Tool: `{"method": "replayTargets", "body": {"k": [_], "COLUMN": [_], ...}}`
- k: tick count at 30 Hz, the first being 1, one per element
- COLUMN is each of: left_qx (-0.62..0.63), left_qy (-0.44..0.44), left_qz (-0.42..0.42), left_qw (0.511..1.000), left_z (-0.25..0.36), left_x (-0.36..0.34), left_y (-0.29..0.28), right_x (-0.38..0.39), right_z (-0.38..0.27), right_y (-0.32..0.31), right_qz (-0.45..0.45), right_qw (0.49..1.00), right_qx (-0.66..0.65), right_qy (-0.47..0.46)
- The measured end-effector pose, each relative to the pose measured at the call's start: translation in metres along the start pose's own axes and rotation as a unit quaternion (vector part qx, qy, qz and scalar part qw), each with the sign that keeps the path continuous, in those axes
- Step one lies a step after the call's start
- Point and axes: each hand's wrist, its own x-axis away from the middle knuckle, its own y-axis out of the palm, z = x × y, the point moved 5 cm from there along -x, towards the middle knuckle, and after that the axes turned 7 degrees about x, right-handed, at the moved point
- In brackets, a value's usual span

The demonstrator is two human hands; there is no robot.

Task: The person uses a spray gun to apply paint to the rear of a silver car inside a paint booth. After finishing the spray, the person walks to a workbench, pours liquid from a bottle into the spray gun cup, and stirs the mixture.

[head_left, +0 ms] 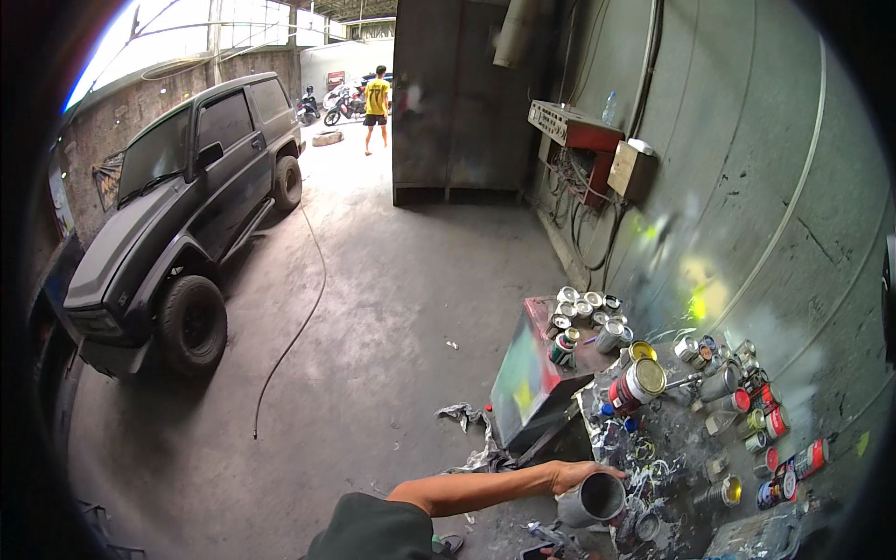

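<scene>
My left hand grips a grey cylindrical cup at the edge of a paint-spattered bench. At the bottom edge, my right hand is mostly cut off, closed on what looks like a silver spray gun. Nearby on the bench stand a large paint can, several smaller cans and containers, small blue caps and a yellow-topped tin.
A coloured box stand bears several tins. A dark off-road vehicle stands left, a hose on the floor beside it. Crumpled sheeting lies by the stand. A person in yellow is near motorbikes. A control box hangs right.
</scene>
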Motion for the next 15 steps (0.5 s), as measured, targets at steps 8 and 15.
{"method": "replayTargets", "body": {"k": [8,15], "left_qx": [0.021,0.08], "left_qy": [-0.079,-0.16], "left_qz": [-0.22,-0.182], "left_qw": [0.972,0.967], "left_z": [0.019,-0.019], "left_x": [0.031,0.042], "left_y": [0.069,0.043], "right_x": [-0.003,0.011], "right_z": [0.008,-0.023], "right_y": [0.01,-0.009], "right_qz": [-0.112,-0.09], "right_qw": [0.958,0.937], "right_qx": [-0.232,-0.267], "right_qy": [-0.129,-0.208]}}
